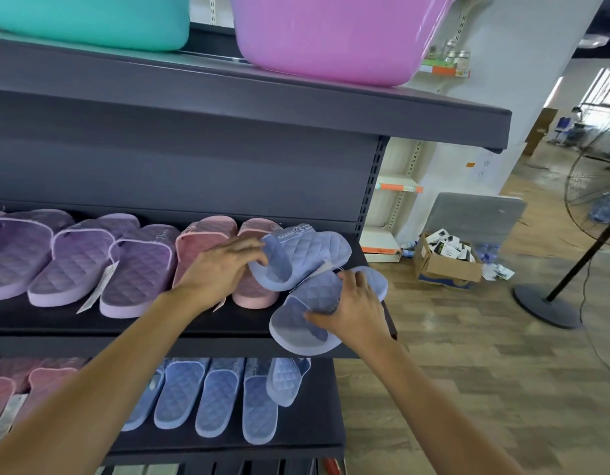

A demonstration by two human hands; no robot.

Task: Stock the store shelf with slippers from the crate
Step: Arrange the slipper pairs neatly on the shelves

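Note:
Two blue quilted slippers sit at the right end of the dark middle shelf [228, 323]. My left hand [224, 269] grips the heel edge of the upper blue slipper [310, 252], which lies tilted over a pink slipper [259, 289]. My right hand [351, 306] holds the lower blue slipper [296, 323] by its strap; that slipper overhangs the shelf's front right corner. Purple slippers [77, 258] and pink slippers [200, 248] line the rest of this shelf. No crate is in view.
The lower shelf holds a row of blue slippers [214, 395] and pink ones at its left. Teal [91, 18] and pink tubs [331, 36] stand on the top shelf. On the wooden floor to the right are a cardboard box [447, 265] and a standing fan [570, 269].

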